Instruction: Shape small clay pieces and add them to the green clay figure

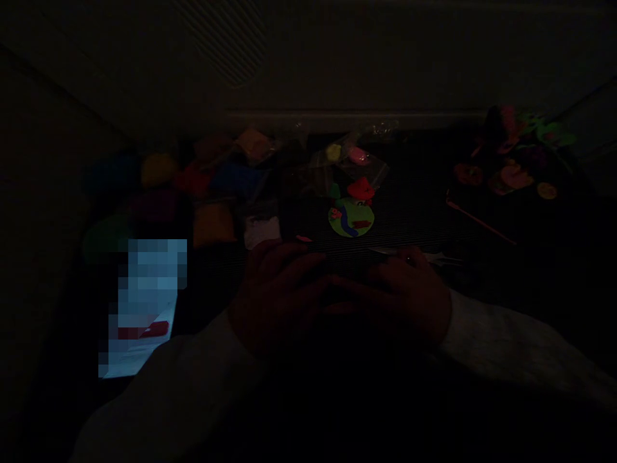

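Observation:
In this very dark view, my left hand [279,296] and my right hand [409,292] meet at the fingertips low in the middle. Their fingers bend inward and press together; whatever may be between them is too dark to see. A thin pale pointed tool [439,259] shows on both sides of my right hand, which covers its middle; whether it is gripped or lies behind, I cannot tell. Beyond the hands sits a round green clay base [365,215] with a blue winding strip and a red-capped piece [361,188] at its back. A small pink bit [303,238] lies near my left fingers.
Bags of coloured clay, such as an orange one [213,226] and a white one [261,230], crowd the left. A lit phone-like screen [157,350] is by my left forearm. At right are a thin pink stick [482,223] and colourful clay figures [513,179].

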Demonstrator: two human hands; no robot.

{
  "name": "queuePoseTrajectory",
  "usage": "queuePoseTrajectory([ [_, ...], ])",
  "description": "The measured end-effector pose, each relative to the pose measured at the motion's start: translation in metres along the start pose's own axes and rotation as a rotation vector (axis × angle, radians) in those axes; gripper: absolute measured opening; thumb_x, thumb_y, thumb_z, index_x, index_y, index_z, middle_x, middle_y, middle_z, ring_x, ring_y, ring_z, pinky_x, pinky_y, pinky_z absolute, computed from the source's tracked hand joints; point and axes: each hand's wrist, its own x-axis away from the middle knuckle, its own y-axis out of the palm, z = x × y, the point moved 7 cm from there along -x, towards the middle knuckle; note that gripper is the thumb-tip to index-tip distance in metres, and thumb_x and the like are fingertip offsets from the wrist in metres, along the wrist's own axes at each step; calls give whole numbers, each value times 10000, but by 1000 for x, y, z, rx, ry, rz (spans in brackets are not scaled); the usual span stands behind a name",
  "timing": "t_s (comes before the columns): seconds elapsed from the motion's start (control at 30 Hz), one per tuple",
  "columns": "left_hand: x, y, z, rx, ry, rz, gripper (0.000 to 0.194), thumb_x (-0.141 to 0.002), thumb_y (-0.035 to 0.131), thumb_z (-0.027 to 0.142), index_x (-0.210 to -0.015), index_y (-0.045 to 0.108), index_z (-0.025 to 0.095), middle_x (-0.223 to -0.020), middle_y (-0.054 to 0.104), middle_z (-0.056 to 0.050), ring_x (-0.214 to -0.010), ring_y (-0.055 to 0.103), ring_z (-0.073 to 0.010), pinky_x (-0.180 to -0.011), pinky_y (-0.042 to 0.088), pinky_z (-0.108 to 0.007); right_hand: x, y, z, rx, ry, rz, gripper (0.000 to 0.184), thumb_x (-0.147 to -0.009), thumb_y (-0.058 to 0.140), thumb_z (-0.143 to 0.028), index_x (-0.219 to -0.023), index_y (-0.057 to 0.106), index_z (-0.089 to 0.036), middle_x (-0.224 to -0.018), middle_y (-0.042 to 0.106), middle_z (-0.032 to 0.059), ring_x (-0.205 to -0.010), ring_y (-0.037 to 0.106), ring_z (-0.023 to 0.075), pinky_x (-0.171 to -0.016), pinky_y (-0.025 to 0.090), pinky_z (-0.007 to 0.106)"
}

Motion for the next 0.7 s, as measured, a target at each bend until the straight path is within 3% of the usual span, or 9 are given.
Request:
queuePoseTrajectory([
  [0.27, 0, 5, 2, 17, 15, -18, 283, -709, 540, 265, -988, 588, 273, -1100, 549, -51, -1020, 436, -284, -834, 335, -513, 0, 3, 1, 30, 4, -10, 392, -803, 408, -425, -1184, 424, -333, -772, 529, 15, -679, 403, 135, -701, 236, 358],
  [0.47, -2, 3, 2, 26, 17, 16, 242, -707, 548, 256, -943, 605, 250, -1061, 567, -60, -991, 455, -275, -809, 361, -501, 2, -1, 2, -4, 12, 31, 363, -796, 438, -378, -1156, 455, -330, -746, 523, 9, -684, 408, 132, -699, 234, 349],
  [0.7, -1, 9, 2, 31, 20, -36, 298, -720, 528, 275, -1012, 570, 238, -1101, 538, -72, -1008, 431, -285, -826, 345, -513, 3, -2, 5, -21, 4, 56, 305, -786, 459, -352, -1081, 519, -304, -786, 532, 11, -692, 420, 133, -693, 242, 343],
])
